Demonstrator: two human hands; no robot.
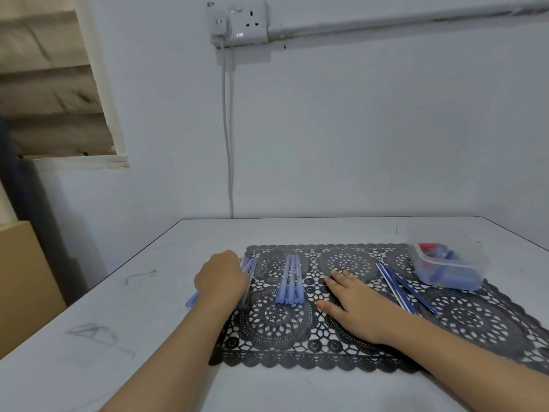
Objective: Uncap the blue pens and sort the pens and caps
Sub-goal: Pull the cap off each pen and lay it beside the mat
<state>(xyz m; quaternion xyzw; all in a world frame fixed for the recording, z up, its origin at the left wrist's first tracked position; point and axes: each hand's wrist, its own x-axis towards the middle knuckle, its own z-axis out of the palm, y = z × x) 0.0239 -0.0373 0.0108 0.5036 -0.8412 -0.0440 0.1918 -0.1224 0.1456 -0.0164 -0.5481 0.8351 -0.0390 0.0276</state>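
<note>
My left hand [221, 278] is curled around a bundle of light blue capped pens [248, 267] at the left edge of the black lace mat [297, 352]; one pen end pokes out to the left of my wrist. A row of several light blue pens [290, 279] lies side by side on the mat between my hands. My right hand [353, 298] rests flat on the mat with fingers spread, holding nothing. Right of it lie dark blue striped pens [399, 285] at an angle. A clear plastic container [448, 263] at the mat's far right holds blue and red pieces.
The white table [118, 292] meets a wall at its far edge. A wall socket with a plugged-in charger [237, 22] hangs above, and its cable [228, 144] drops behind the table. A brown board [23, 278] stands left of the table.
</note>
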